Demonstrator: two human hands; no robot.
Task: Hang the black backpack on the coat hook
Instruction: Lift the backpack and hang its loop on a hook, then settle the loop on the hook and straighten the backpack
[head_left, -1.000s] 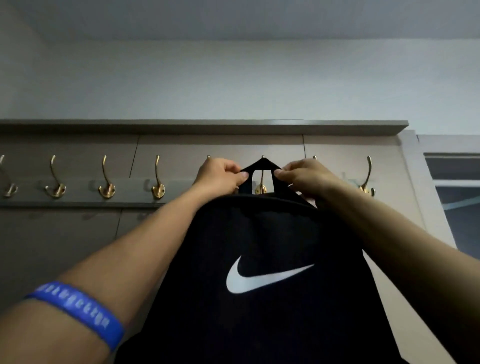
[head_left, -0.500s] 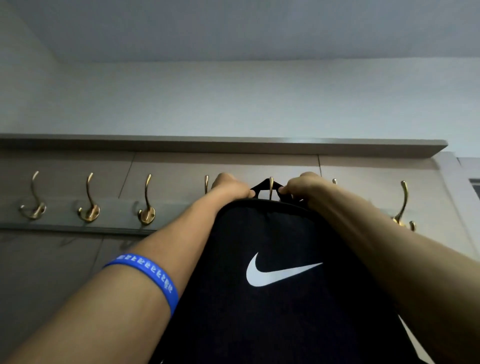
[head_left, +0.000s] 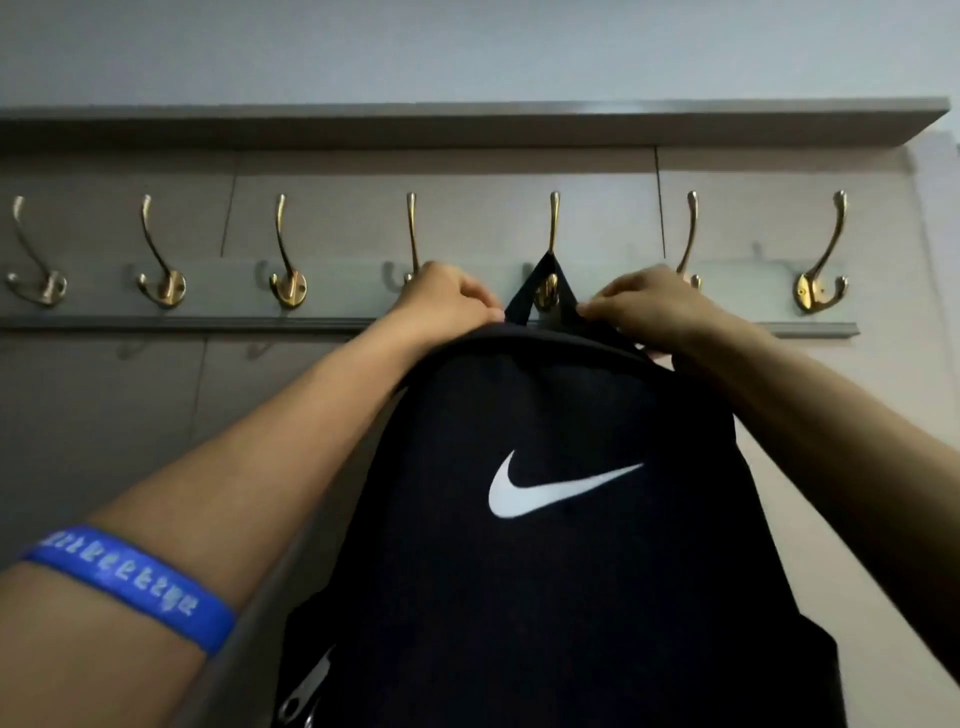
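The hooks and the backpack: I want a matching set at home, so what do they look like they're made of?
The hooks look like polished brass or brass-plated metal: gold-coloured, with bright glints along the curved stems. The backpack looks like matte black woven synthetic fabric, dull and glare-free, with a white printed logo. Its top loop looks like flat webbing. The exact fibre cannot be told.

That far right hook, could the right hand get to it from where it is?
Probably yes. The right hand is at the backpack loop, and nothing shows between it and the far right hook, only one bare hook. It would have to let go of the loop first.
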